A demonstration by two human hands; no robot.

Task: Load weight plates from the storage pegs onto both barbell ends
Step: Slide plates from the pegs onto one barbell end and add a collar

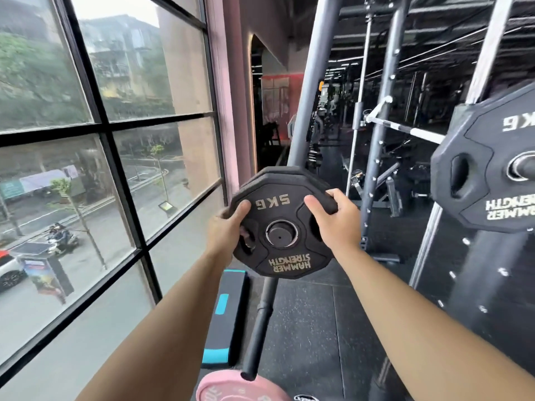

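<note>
Both hands are on the 5 kg plate (272, 202), which hangs on a storage peg (281, 233) of the slanted grey upright (311, 96), with a second plate (278, 172) close behind it; the peg's dark end shows in the centre hole, so the plate is not yet off. The left hand (228, 230) grips the plate's left rim, thumb flat on the face and fingers curled round the edge; the right hand (337, 224) grips the upper right rim the same way. The step in hand looks like the lift-off — drawing the plate straight along the peg until the hole clears. To the right the barbell (411, 134) lies across the rack; its near end seems to carry another plate (492, 157) already. The next move likely calls for a firm two-handed hold, a turn to the right, and lining the hole up with the sleeve — level, or it may bind.
</note>
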